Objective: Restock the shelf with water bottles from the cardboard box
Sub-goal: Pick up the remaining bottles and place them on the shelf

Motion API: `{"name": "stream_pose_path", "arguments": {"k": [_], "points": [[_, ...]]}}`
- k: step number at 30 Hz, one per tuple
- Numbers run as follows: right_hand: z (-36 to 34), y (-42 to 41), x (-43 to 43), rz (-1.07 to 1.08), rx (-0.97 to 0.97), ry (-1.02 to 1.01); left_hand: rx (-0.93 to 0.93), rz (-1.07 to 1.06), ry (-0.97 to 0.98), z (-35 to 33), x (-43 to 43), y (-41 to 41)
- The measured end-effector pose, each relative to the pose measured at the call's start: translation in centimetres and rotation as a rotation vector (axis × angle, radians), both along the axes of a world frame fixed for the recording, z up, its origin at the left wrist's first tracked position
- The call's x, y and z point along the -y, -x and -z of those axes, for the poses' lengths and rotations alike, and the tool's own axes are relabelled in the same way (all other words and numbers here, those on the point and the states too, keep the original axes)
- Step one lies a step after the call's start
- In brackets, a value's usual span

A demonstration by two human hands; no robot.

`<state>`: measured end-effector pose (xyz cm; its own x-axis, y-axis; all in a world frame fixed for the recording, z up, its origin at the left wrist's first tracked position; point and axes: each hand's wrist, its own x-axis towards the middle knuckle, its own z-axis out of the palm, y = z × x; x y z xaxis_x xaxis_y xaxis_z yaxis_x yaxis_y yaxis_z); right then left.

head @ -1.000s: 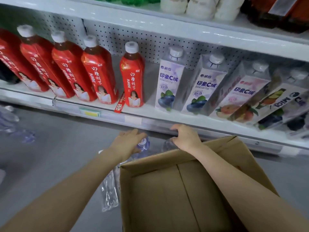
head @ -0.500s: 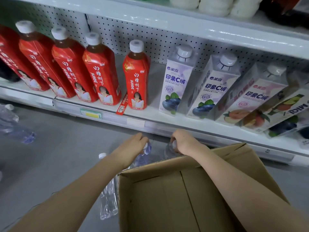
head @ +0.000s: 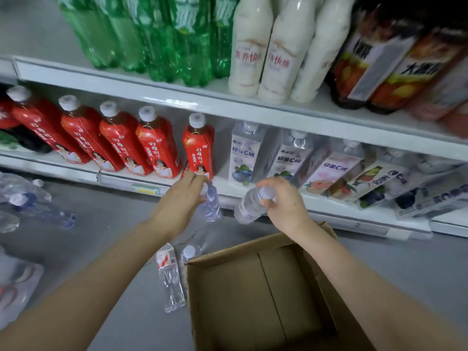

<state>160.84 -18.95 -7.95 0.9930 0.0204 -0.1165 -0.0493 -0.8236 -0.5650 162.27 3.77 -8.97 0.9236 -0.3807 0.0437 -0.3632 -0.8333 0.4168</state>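
The left hand [head: 181, 200] grips a water bottle [head: 212, 208] by its top, and the right hand [head: 285, 203] grips a second bottle [head: 249, 205] by its neck, cap tilted toward 2 o'clock. Both bottles are up in the air by the shelf [head: 329, 207], at 12 o'clock from the open box [head: 240, 300]. More bottles [head: 172, 282] lie on the floor just beside the box, at its 9 o'clock.

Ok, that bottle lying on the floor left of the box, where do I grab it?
Probably the floor bottle by its clear middle, from above and its left: it lies flat, and the cardboard box wall crowds its right.
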Motion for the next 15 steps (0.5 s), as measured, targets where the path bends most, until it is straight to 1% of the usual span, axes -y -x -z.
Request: {"name": "stream_pose_path", "arguments": {"k": [6,9,11,15], "points": [[-16.3,2.9,1.1,0.001,0.025,-0.069,-0.112,0.007,0.028,-16.3,0.2,2.3],[-24.9,4.7,1.5,0.022,0.046,-0.128,-0.089,0.024,0.037,-25.1,0.0,3.8],[-30.6,5.8,1.7,0.045,0.068,-0.182,-0.07,0.053,0.078,-31.1,0.0,4.7],[-41.0,7.7,2.1,0.057,0.108,-0.264,-0.062,0.023,0.117,-43.1,0.6,6.9]]}}
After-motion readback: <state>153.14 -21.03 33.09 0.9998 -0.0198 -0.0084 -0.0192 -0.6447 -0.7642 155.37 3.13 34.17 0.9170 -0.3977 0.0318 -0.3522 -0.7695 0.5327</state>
